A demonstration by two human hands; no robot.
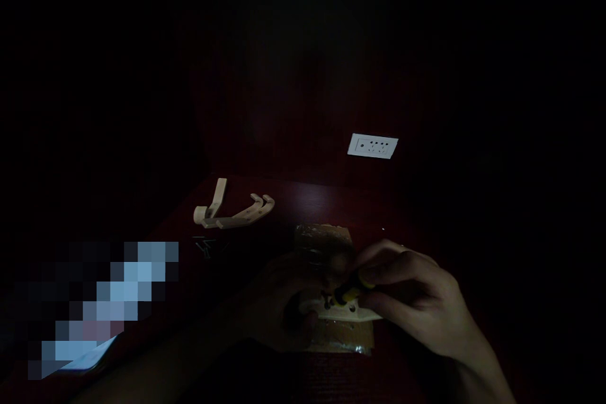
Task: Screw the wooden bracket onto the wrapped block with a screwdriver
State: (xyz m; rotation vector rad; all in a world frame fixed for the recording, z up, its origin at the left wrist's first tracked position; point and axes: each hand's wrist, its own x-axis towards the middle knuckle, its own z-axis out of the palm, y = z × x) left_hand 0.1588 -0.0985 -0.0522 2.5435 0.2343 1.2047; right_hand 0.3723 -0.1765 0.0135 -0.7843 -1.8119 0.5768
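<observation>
Right hand (416,297)'s clamped on a yellow-and-black screwdriver (351,291), left hand (277,297)'s gripping the pale wooden piece (338,311) over some plastic-wrapped cardboard (326,237). Lighting's awful, so the driver could easily slip and jab the left hand if that piece rocks.

Open room runs over the dark red desk (312,194) at the centre of the frame, between wooden pieces (237,222) to the left and taped cardboard (324,237) at lower centre. Thin dark slivers (203,245) lie just below those pieces. A bright pixelated object (127,290) blocks the lower left. The left hand (281,300) and right hand (416,290) crowd the lower centre; the far right is too dark to judge.
</observation>
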